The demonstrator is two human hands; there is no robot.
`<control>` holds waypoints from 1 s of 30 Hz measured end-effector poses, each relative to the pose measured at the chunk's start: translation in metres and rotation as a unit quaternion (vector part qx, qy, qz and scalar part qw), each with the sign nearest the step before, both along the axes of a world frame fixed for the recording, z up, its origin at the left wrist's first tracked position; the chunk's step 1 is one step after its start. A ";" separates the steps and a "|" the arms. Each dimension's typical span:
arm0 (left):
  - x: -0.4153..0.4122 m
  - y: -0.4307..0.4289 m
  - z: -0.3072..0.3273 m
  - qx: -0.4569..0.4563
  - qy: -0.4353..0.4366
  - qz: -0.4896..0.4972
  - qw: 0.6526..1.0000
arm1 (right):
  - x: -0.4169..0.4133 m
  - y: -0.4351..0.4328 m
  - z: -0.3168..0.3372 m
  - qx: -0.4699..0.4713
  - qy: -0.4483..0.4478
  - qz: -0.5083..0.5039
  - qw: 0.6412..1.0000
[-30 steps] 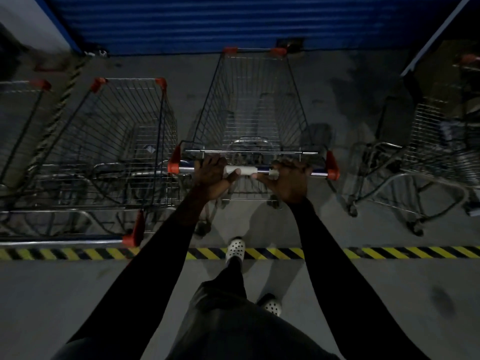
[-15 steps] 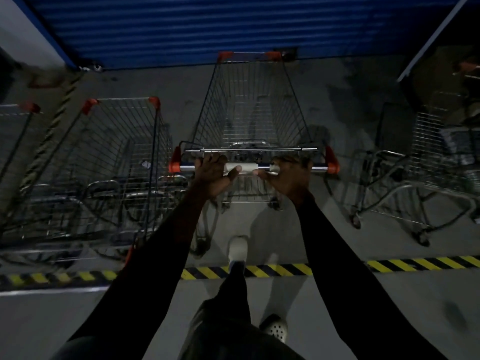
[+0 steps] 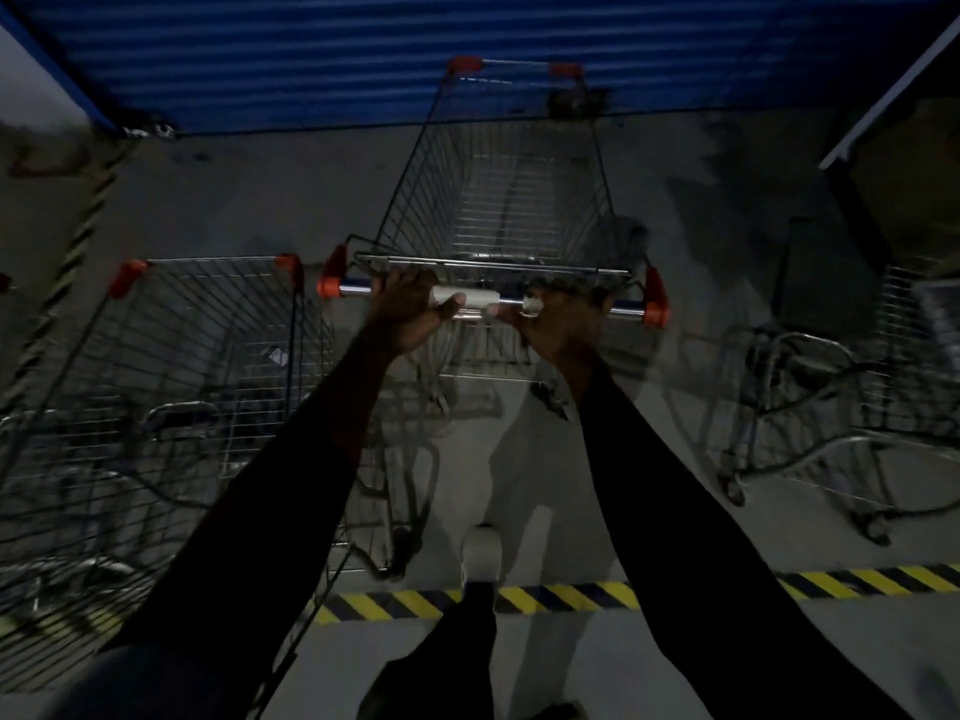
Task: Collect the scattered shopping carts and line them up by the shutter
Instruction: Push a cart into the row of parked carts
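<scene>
Our left hand [image 3: 402,315] and right hand [image 3: 560,324] grip the handle [image 3: 467,299] of a wire shopping cart [image 3: 511,200], its nose near the blue roller shutter [image 3: 311,59]. A slow push square to that shutter seems wisest.

A grey concrete floor [image 3: 291,200] is seen, dim and stained in patches. Three wire carts are stood on it. The middle cart [image 3: 509,210] is set with its nose close to the shutter [image 3: 311,59] at the far edge (contact cannot be told). The left cart [image 3: 208,324] is stood just beside it, nearer. The right cart [image 3: 898,356], only partly in view, is kept well apart from the middle one. A yellow-and-black tape [image 3: 571,597] is laid across the near floor from left to right. A second strip [image 3: 83,236] is run along the far left toward the shutter. A white shoe [image 3: 482,556] is planted just beyond the near tape, behind the middle cart.
</scene>
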State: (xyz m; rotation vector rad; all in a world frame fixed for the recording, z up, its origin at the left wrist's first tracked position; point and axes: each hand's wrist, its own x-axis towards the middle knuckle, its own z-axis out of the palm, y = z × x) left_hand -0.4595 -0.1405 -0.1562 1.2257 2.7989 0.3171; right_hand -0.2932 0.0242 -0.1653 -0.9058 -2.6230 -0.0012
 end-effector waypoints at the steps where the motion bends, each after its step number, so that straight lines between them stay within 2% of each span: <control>1: -0.006 -0.001 0.000 0.002 -0.002 0.008 1.000 | -0.007 -0.002 0.001 -0.007 -0.007 0.001 1.000; 5: -0.005 -0.009 0.001 0.001 -0.023 0.016 1.000 | -0.005 -0.009 -0.001 -0.025 0.012 -0.004 1.000; 10: 0.038 -0.045 0.001 0.001 -0.030 0.010 0.999 | 0.041 -0.042 -0.001 -0.019 0.063 0.023 0.998; 18: 0.155 -0.117 -0.005 0.012 -0.006 0.032 0.999 | 0.148 -0.101 -0.002 -0.052 0.078 0.073 0.993; 21: 0.204 -0.148 -0.006 0.008 -0.017 0.040 0.999 | 0.193 -0.131 0.000 -0.036 0.098 0.084 0.991; 25: 0.262 -0.187 0.000 0.033 -0.023 0.053 0.998 | 0.243 -0.169 0.004 -0.024 0.083 0.069 0.994; 30: 0.308 -0.226 0.001 0.028 -0.001 0.045 0.999 | 0.289 -0.206 0.004 -0.004 0.099 0.079 0.992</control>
